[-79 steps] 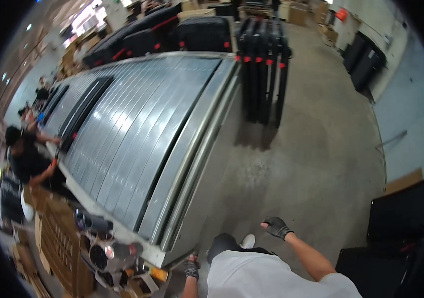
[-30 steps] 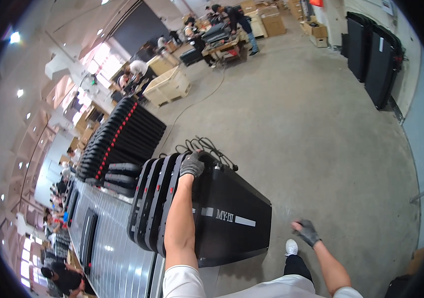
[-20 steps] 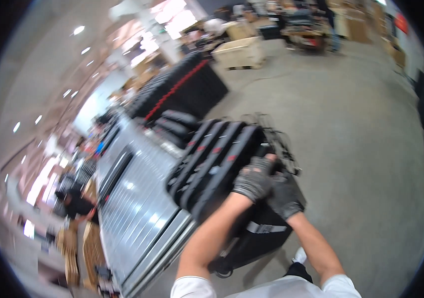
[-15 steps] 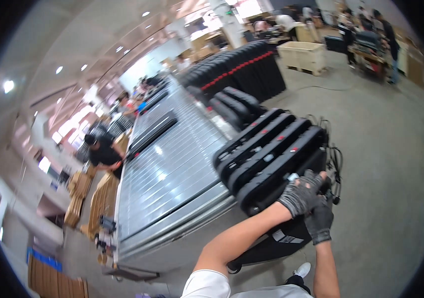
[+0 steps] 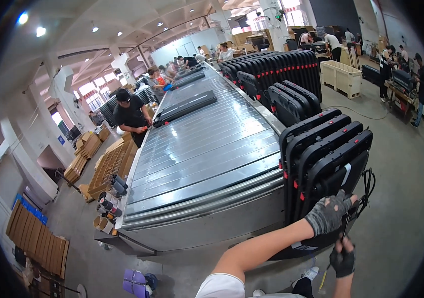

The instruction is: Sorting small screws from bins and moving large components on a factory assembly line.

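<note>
Here, the black cable (image 5: 368, 184) is the likeliest source of trouble. It hangs in loose loops at the upper right corner of the near panel (image 5: 343, 154), the closest in a row of black panels standing on edge beside the conveyor (image 5: 204, 144). The gloved left hand (image 5: 330, 214) is curled at that panel, near the loops; whether it grips panel or cable, I cannot tell. The right hand (image 5: 342, 257), lower and apart from it, is closed on a dark strand, apparently the cable. A loop could catch on the panel's corner, and a hard tug might then tip the panel, since its footing is hidden. Slack dropped low could also tangle underfoot: a white shoe (image 5: 310, 273) is just beside a thin yellow strip (image 5: 324, 280).
</note>
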{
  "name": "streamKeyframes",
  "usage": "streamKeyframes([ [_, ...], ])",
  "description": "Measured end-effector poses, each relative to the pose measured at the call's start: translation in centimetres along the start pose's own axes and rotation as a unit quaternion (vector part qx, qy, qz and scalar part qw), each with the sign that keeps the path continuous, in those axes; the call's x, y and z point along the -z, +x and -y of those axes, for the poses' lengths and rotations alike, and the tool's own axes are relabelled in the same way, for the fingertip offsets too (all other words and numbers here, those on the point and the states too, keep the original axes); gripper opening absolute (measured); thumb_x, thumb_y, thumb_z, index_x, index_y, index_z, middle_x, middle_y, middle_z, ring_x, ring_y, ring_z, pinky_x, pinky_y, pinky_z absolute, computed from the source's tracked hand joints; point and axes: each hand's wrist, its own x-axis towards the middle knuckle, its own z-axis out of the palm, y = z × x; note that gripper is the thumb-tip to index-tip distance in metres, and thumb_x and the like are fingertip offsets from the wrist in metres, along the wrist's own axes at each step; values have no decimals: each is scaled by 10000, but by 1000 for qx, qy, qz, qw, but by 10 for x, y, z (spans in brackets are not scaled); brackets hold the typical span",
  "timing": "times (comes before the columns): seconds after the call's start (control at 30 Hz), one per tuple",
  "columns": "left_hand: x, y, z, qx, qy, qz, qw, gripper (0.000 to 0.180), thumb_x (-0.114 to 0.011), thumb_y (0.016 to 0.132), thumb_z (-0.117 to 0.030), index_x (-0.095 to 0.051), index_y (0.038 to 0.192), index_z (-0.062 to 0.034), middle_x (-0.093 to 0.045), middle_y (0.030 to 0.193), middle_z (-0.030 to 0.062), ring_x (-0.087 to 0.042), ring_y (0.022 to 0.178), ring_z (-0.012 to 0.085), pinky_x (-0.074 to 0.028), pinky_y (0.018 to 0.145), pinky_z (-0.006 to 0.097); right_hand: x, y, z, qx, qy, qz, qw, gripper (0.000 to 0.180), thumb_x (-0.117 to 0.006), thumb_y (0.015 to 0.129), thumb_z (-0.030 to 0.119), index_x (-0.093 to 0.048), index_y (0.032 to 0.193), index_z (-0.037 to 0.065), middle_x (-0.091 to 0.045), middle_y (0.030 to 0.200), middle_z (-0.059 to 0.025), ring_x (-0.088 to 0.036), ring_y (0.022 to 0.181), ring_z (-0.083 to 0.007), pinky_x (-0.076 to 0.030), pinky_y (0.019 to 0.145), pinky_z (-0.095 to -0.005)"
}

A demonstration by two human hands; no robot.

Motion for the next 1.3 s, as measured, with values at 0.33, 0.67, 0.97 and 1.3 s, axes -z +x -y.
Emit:
streamKeyframes([
  [0.33,88,-211,-8,128,-53,-14,990,700,-568,715,-56,-384,1390,-54,-552,1096,183,-627,778,301,-532,639,354,126,-5,-26,108,-534,-130,828,470,-621,815,140,-467,1229,-18,-560,1115,-157,-584,897,-199,-486,737,-314],
  [0.67,150,-377,117,318,163,20,934,278,-606,683,-106,-593,961,-96,-634,889,97,-622,778,312,-489,654,405,-121,-28,-190,85,-529,205,819,266,-597,819,113,-620,1074,38,-555,1217,-181,-567,1054,-345,-435,934,-388],
  [0.97,127,-524,204,341,293,161,878,268,-601,743,-186,-598,999,-107,-598,893,126,-619,808,301,-492,627,449,46,117,-257,80,-821,132,550,725,-680,676,141,-400,1336,35,-437,1340,-210,-397,1244,-386,-332,1040,-477],
  [1.3,110,-663,203,379,181,70,905,341,-507,788,-59,-564,1122,-95,-596,1032,208,-594,882,376,-503,727,460,95,161,-348,-149,-876,365,277,343,-586,797,234,-597,1109,92,-618,1121,-137,-577,1045,-308,-483,885,-381],
])
